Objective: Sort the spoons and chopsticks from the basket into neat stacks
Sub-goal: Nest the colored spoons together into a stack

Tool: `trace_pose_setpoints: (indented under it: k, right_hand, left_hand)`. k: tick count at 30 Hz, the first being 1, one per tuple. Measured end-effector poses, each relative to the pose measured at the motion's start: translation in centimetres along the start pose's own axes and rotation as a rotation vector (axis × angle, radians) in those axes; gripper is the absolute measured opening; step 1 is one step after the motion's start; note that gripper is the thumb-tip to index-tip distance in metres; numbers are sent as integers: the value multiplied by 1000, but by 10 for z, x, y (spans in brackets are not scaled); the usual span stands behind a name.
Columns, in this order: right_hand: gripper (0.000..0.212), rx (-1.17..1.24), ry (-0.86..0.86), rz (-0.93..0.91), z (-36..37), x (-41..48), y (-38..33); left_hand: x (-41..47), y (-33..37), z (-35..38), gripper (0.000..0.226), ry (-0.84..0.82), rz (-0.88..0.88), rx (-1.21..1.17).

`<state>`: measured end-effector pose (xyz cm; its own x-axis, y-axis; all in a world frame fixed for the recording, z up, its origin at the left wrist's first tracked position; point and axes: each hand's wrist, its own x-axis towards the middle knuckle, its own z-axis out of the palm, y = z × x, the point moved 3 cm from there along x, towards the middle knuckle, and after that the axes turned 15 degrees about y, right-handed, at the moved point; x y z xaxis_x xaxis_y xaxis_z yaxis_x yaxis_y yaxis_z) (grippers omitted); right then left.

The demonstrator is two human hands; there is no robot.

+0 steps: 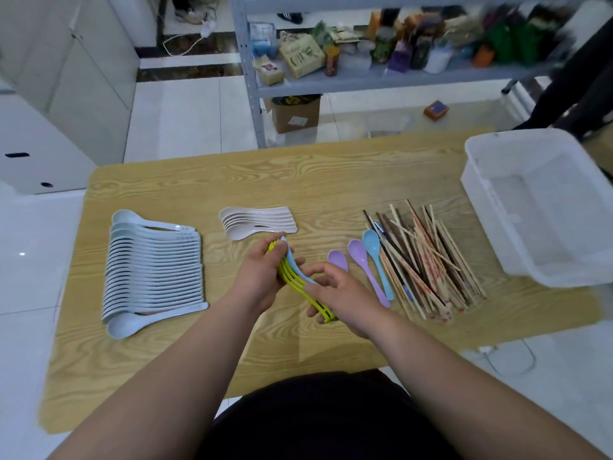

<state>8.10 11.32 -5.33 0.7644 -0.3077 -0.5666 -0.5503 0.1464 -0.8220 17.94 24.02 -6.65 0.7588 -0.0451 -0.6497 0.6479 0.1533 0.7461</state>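
Running diagonally, the long axis of the yellow spoons (289, 276) extends from far left to near right above the table (298, 180). A held blue spoon (293, 263) lies on top of the bundle along the same axis. Which end carries the bowls cannot be told.

Position relative to the hands:
- The left hand (260, 272) grips the far-left end, fingers curled round the bundle, which sits on the hand's right side.
- The right hand (345, 290) grips the near-right part; its fingers curl under the bundle and its thumb lies on top, near the end of the held blue spoon.

Both forearms reach forward from the near edge and converge on the bundle — palms turned toward each other.

Other items on the table:
- A long stack of pale spoons (152, 270), left.
- A short stack of cream spoons (258, 222), just beyond the left hand.
- Two purple spoons (363, 265) and a loose blue spoon (376, 257), right of the right hand, handles pointing near right.
- The chopsticks (428, 260), in a loose pile touching the loose blue spoon.
- The white basket (481, 180), far right.
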Motion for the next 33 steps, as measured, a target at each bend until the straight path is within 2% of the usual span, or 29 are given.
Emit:
trace_pose_setpoints:
  k: [7,11,13,15,17,20,23,28,33]
  right_hand:
    - [22,22,-26,-9,-9,3,13]
    - [12,-114,-57,-3,-24,14,16]
    - [18,-256,87,-44,-48,29,19]
    - [14,-525,274,-178,-82,49,24]
    - [16,-800,362,-244,-114,70,30]
    - [26,-996,360,-221,-141,95,45]
    - [25,-1139,286,-205,-145,113,57]
    - [28,-1228,263,-230,-135,121,57]
    - [26,-965,396,-171,-145,106,32]
  left_hand:
    - [-8,-12,23,25,1,-110,-131]
    - [-2,-19,26,22,59,-107,-116]
    - [1,-23,26,21,83,-115,-85]
    - [5,-28,28,21,92,-140,-76]
    - [7,-35,30,21,103,-163,-80]
    - [7,-44,35,20,118,-191,-101]
    - [6,-52,42,21,132,-208,-100]
    - [3,-53,51,22,122,-215,-104]
    - [-1,-45,51,25,78,-200,-110]
